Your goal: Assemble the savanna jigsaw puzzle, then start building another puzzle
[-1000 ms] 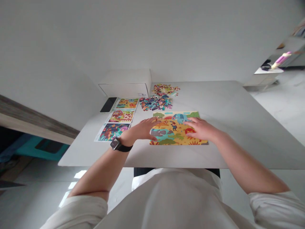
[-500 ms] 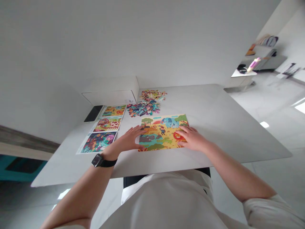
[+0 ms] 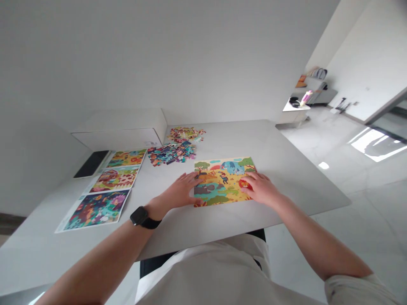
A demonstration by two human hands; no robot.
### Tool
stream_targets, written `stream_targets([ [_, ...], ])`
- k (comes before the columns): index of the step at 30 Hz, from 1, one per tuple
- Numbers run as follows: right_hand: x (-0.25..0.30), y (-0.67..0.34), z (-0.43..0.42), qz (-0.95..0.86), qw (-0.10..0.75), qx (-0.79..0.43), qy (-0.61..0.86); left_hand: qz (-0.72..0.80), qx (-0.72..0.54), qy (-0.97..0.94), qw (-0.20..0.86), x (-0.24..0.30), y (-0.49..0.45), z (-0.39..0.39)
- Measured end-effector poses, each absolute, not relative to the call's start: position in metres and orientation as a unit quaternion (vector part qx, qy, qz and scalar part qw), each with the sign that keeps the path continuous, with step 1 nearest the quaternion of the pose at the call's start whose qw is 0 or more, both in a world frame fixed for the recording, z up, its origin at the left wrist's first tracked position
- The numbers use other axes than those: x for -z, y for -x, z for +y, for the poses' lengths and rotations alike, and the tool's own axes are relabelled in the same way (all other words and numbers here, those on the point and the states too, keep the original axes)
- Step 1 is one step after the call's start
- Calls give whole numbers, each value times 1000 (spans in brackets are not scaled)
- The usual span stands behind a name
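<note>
A rectangular jigsaw puzzle (image 3: pixel 224 188) with a colourful animal scene lies flat on the white table. It looks like one whole picture; seams are too fine to make out. My left hand (image 3: pixel 182 190), a black watch at the wrist, grips its left edge, with the thumb near the lower corner and fingers over the side. Opposite, my right hand (image 3: pixel 262 188) grips the right edge, fingertips over the red lion. Behind the puzzle are two piles of loose pieces, a dark multicoloured pile (image 3: pixel 173 153) and a lighter pile (image 3: pixel 184 134).
A sheet with three pictures (image 3: pixel 116 178) lies to the left, beside a dark-screened phone or tablet (image 3: pixel 92 164). A white box (image 3: pixel 117 133) stands against the wall. The table's right edge slants toward a tiled floor (image 3: pixel 359 182). Further off is a small white counter (image 3: pixel 295 108).
The puzzle has slid right along the table, away from the piles and the picture sheet, with both my hands staying at its sides. My view has also turned to the right.
</note>
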State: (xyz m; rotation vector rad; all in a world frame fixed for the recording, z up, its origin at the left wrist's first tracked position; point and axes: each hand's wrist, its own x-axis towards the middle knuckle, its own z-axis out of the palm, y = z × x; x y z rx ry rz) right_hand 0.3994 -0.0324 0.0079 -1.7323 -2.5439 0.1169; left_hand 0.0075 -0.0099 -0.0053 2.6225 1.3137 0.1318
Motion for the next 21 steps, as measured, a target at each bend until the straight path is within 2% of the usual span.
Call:
stream_targets([
  [6, -1, -424, -9, -777, 3, 0, 630, 449, -18, -889, 86, 2, -64, 33],
  [12, 0, -440, 50, -745, -16, 5, 667, 463, -25, -884, 51, -2, -105, 84],
  [16, -6, -443, 69, -733, 3, 24, 680, 471, -37, -881, 24, -7, -126, 94],
  [21, -1, -445, 52, -740, -2, 7, 672, 445, -39, -894, 41, -5, -134, 90],
])
